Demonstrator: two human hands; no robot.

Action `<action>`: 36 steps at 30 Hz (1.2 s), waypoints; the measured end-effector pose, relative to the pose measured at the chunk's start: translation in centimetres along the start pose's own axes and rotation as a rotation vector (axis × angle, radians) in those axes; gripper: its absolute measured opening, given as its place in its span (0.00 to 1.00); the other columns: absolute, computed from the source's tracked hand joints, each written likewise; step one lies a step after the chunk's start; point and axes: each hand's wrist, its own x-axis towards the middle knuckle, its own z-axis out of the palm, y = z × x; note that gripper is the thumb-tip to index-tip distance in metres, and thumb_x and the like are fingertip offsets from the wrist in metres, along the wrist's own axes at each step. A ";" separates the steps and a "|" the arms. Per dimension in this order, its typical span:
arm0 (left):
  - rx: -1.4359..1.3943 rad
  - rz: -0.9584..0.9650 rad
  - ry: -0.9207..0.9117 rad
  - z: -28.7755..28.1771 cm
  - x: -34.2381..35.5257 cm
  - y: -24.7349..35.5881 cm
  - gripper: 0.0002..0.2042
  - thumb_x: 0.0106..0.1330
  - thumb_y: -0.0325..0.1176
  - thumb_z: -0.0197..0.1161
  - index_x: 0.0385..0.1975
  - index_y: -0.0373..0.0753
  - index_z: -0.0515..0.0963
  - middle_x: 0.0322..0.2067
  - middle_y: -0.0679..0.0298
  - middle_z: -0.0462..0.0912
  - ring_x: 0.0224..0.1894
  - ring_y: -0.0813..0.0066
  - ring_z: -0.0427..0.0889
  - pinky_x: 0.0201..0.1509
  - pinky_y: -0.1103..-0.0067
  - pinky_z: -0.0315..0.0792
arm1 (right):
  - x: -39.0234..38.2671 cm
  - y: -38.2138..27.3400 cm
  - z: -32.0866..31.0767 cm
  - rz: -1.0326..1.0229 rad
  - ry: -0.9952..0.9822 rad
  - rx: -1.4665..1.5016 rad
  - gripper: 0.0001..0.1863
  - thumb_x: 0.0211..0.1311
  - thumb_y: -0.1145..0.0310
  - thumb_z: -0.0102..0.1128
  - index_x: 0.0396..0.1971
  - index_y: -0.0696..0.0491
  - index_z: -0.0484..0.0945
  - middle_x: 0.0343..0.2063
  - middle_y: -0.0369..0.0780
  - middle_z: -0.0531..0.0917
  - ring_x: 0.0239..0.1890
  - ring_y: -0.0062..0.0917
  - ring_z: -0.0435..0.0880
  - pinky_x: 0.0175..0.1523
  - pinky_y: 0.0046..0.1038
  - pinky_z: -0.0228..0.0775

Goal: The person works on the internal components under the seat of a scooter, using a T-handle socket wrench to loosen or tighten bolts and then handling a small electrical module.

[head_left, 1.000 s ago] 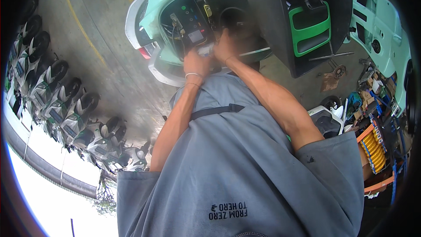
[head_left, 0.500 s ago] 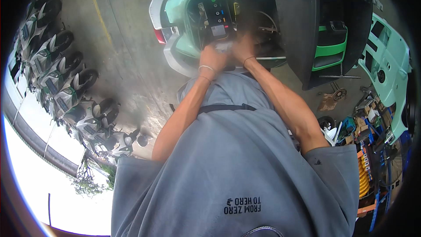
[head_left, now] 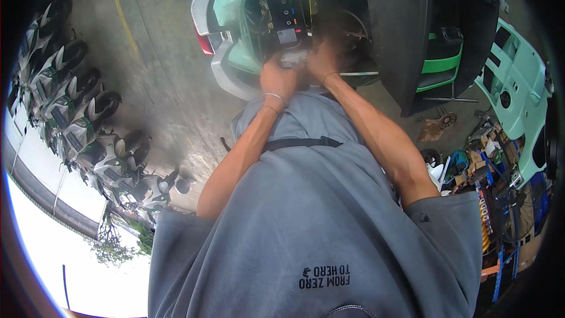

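Note:
Inside the mint-green scooter body (head_left: 229, 9), my left hand (head_left: 278, 79) is closed on the left end of a small white block-like part (head_left: 293, 58). Its exact kind is too blurred to make out. Close by on the right, my right hand (head_left: 322, 63) has its fingers curled and pressed together at the part's right end. What they pinch is hidden by blur. Just beyond the white part lies a black control box (head_left: 286, 19) with coloured terminals and a pale label. Dark cables (head_left: 347, 23) run through the cavity to the right.
An upturned dark seat unit with a green strap (head_left: 438, 65) stands right of the cavity. Farther right is a mint-green body panel (head_left: 512, 70). Several parked scooters (head_left: 76, 106) line the left. Cluttered shelving (head_left: 500, 200) stands at lower right, and a cardboard piece (head_left: 432, 129) lies on the floor.
The scooter body and both hands sit slightly farther left in view. The white part shows more clearly between my hands, which stay close together.

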 end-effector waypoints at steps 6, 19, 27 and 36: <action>-0.004 -0.047 -0.004 0.0 -0.1 0.3 0.36 0.45 0.43 0.79 0.54 0.30 0.77 0.40 0.46 0.86 0.43 0.57 0.86 0.50 0.70 0.77 | -0.5 -0.9 -0.5 0.003 0.023 -0.017 0.23 0.52 0.75 0.56 0.49 0.63 0.62 0.37 0.61 0.81 0.45 0.57 0.81 0.52 0.49 0.71; 0.086 -0.053 -0.059 -0.3 0.0 0.7 0.34 0.47 0.48 0.76 0.54 0.35 0.78 0.42 0.47 0.85 0.46 0.53 0.85 0.53 0.67 0.76 | -0.5 -0.2 0.3 0.016 0.044 -0.024 0.26 0.52 0.75 0.57 0.52 0.64 0.60 0.40 0.62 0.81 0.47 0.56 0.81 0.52 0.48 0.71; 0.214 0.119 -0.119 0.0 0.6 -0.5 0.33 0.53 0.50 0.73 0.54 0.33 0.77 0.43 0.44 0.84 0.47 0.48 0.83 0.52 0.65 0.76 | 0.1 -0.5 -0.2 0.042 -0.015 -0.040 0.26 0.52 0.76 0.56 0.51 0.65 0.59 0.38 0.63 0.80 0.46 0.57 0.81 0.52 0.49 0.71; 0.205 0.290 -0.152 -0.2 1.0 -1.9 0.26 0.63 0.47 0.65 0.54 0.34 0.75 0.44 0.43 0.82 0.46 0.46 0.82 0.51 0.62 0.75 | -0.2 -0.6 0.0 0.028 0.016 -0.088 0.24 0.52 0.76 0.55 0.49 0.64 0.59 0.38 0.64 0.80 0.46 0.58 0.80 0.52 0.50 0.70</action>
